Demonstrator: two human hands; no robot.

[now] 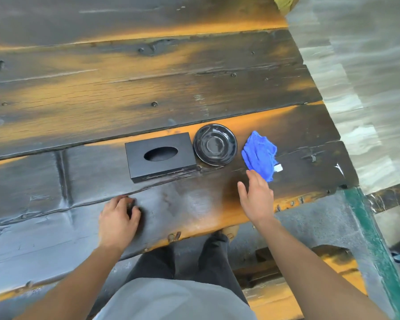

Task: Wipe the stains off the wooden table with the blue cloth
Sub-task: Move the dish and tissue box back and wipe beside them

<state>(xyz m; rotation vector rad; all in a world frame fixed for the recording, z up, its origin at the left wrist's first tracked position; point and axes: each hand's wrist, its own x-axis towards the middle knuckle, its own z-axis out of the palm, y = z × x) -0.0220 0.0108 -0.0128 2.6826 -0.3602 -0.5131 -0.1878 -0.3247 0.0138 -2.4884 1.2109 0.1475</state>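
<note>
Soft, light, crumpled blue cloth (pixel 260 154) beside open right hand (pixel 258 199), easy to pinch anywhere; curled left hand (pixel 118 219) empty on dark wooden table (pixel 102 93).

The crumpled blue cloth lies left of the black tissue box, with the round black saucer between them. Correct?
Not quite. The head view shows the crumpled blue cloth to the right of the black tissue box, not the left. The round black saucer does sit between them.

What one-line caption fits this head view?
Right hand open, reaching toward the crumpled blue cloth beside a black dish and tissue box; left hand rests on the wooden table.
</note>
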